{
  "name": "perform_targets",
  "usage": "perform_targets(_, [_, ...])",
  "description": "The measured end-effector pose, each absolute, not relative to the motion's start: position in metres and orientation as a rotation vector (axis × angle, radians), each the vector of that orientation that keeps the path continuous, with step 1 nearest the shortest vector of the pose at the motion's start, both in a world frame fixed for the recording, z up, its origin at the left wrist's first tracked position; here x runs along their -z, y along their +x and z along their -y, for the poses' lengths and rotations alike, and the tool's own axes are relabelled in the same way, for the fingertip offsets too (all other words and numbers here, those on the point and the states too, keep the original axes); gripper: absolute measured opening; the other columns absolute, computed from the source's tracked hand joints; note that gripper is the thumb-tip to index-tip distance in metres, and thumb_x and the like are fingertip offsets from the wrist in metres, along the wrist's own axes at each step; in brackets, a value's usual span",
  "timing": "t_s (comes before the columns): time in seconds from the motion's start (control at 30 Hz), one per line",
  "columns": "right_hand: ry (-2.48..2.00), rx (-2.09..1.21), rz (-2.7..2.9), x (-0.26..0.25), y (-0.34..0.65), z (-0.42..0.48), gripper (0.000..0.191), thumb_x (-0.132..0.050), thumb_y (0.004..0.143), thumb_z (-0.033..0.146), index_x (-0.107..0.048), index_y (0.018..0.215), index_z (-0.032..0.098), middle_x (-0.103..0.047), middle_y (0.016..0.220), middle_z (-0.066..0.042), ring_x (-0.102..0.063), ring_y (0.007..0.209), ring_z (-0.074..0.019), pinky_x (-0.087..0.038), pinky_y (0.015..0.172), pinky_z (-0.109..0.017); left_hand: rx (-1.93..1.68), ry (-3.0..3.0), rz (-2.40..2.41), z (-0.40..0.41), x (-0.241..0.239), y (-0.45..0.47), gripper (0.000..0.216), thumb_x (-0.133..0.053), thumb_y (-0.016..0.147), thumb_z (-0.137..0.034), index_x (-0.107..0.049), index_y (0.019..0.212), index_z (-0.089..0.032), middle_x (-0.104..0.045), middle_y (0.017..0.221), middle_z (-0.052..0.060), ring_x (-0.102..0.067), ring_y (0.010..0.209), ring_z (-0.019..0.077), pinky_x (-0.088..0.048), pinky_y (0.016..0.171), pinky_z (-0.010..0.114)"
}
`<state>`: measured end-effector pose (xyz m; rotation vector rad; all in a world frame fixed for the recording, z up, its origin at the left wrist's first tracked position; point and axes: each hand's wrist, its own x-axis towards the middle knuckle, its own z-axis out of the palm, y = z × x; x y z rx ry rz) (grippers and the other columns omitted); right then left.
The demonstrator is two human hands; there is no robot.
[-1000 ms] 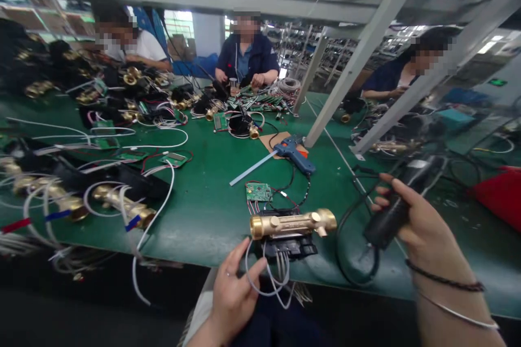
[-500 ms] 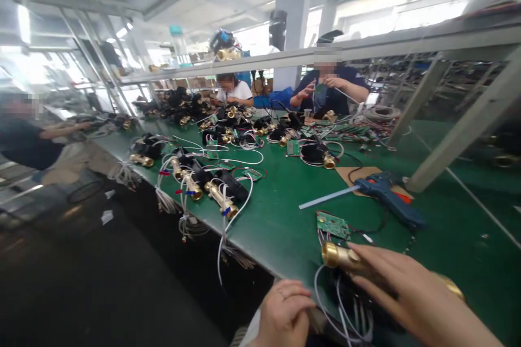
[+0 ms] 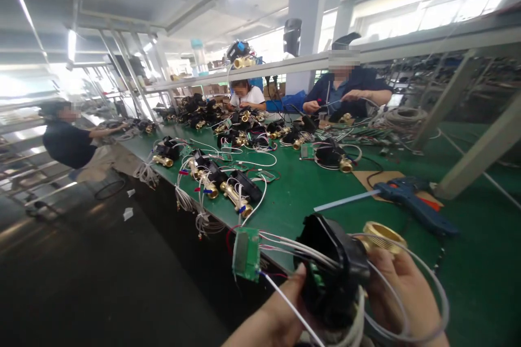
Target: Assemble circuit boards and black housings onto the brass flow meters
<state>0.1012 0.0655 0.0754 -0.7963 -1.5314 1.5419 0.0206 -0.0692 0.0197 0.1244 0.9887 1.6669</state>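
Near the table's front edge, both my hands hold a water meter with an open black housing (image 3: 336, 265) and a brass pipe body (image 3: 385, 237). My right hand (image 3: 409, 295) is closed round the brass body at the right. My left hand (image 3: 280, 303) grips the housing from the left, its thumb up against the side; its other fingers are hidden. A green circuit board (image 3: 247, 254) with a small display hangs left of the housing on thin wires. A grey cable (image 3: 442, 295) loops across my right hand.
A blue glue gun (image 3: 415, 203) with a long glue stick lies on cardboard (image 3: 362, 178). Several similar meters (image 3: 232, 195) line the green table's (image 3: 291, 200) left edge, cables hanging over. A shelf post (image 3: 476, 130) stands right. Co-workers sit across and at far left.
The meter has been lifted off the table and turned, so its black housing now faces up. My left hand has come onto it from the table edge. The view has shifted slightly.
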Motion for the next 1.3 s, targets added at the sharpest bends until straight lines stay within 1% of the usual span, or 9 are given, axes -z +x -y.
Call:
perform_targets(0.1, [-0.738,-1.458,1.533,-0.077,0.099,-0.055,0.044,-0.062,0.071,0.059,-0.064,0.089,0.019,-0.071,0.083,-0.01,-0.069,0.073,-0.0251,-0.056,0.057,-0.028,-1.669,0.13,-1.191,0.066,-0.042,0.004,0.059,-0.077,0.053,-0.055,-0.064,0.091,-0.012,-0.069,0.084,0.01,-0.065,0.082,0.024,-0.05,0.075,0.034])
perform_targets(0.2, [-0.572,-1.229,1.702,-0.078,0.103,-0.059,0.04,-0.06,0.074,0.056,-0.066,0.087,0.019,-0.071,0.089,-0.009,-0.068,0.08,-0.0241,-0.056,0.069,-0.028,-1.697,0.322,-1.531,0.06,-0.062,-0.026,0.055,-0.06,0.072,-0.061,-0.062,0.098,-0.013,-0.069,0.086,0.009,-0.065,0.082,0.0234,-0.05,0.079,0.037])
perform_targets(0.3, [-0.436,-1.208,2.022,-0.076,0.108,-0.079,0.04,-0.059,0.076,0.051,-0.065,0.101,0.02,-0.067,0.107,-0.01,-0.064,0.098,-0.0263,-0.054,0.084,-0.033,-1.657,0.708,-1.938,0.052,-0.082,-0.066,0.049,-0.043,0.086,-0.056,-0.062,0.104,-0.014,-0.069,0.092,0.01,-0.064,0.093,0.0243,-0.046,0.092,0.041])
perform_targets(0.5, [-0.565,-1.099,2.227,-0.091,0.099,-0.113,0.049,-0.045,0.081,0.049,-0.056,0.118,0.019,-0.061,0.12,-0.012,-0.058,0.11,-0.027,-0.048,0.095,-0.044,-1.442,1.055,-2.179,0.026,-0.101,-0.121,0.02,-0.051,0.084,-0.03,-0.068,0.082,-0.019,-0.069,0.099,0.005,-0.054,0.113,0.0241,-0.031,0.108,0.042])
perform_targets(0.7, [-0.387,-0.831,2.478,-0.103,0.046,-0.094,0.048,-0.045,0.081,0.043,-0.056,0.118,0.014,-0.057,0.123,-0.015,-0.052,0.116,-0.0277,-0.04,0.102,-0.046,-1.113,1.263,-2.184,0.013,-0.106,-0.127,0.026,-0.049,0.081,-0.02,-0.066,0.101,-0.017,-0.07,0.099,0.002,-0.062,0.099,0.0181,-0.046,0.093,0.031])
perform_targets(0.9, [-0.539,-0.983,2.541,-0.102,0.009,-0.101,0.039,-0.05,0.08,0.033,-0.061,0.111,0.013,-0.064,0.112,-0.015,-0.06,0.103,-0.0276,-0.046,0.092,-0.041,-0.806,1.385,-2.341,0.033,-0.141,-0.147,0.025,-0.056,0.077,-0.033,-0.067,0.063,-0.016,-0.065,0.061,0.001,-0.061,0.064,0.0179,-0.05,0.072,0.028])
perform_targets(1.0, [-0.733,-1.155,2.431,-0.101,0.001,-0.119,0.031,-0.053,0.078,0.032,-0.066,0.099,0.013,-0.068,0.101,-0.013,-0.064,0.094,-0.0273,-0.049,0.085,-0.038,-0.856,1.371,-2.584,0.046,-0.131,-0.139,0.027,-0.045,0.085,-0.026,-0.069,0.086,-0.014,-0.068,0.096,0.01,-0.06,0.097,0.023,-0.043,0.093,0.037])
perform_targets(1.1, [-0.832,-1.251,2.381,-0.096,-0.002,-0.133,0.031,-0.05,0.081,0.034,-0.067,0.092,0.01,-0.071,0.083,-0.013,-0.068,0.076,-0.0268,-0.054,0.064,-0.036,-0.9,1.401,-3.022,0.064,-0.091,-0.13,0.034,-0.048,0.087,-0.026,-0.059,0.117,-0.016,-0.045,0.137,0.016,-0.034,0.131,0.0315,-0.023,0.109,0.052])
perform_targets(1.3, [-0.826,-1.362,2.337,-0.086,-0.021,-0.123,0.026,-0.046,0.083,0.025,-0.066,0.094,0.013,-0.071,0.077,-0.007,-0.067,0.066,-0.0206,-0.053,0.054,-0.029,-0.763,1.298,-3.494,0.107,-0.02,-0.151,0.049,-0.059,0.082,-0.029,-0.048,0.129,-0.02,-0.032,0.145,0.019,-0.026,0.135,0.0371,-0.029,0.104,0.059])
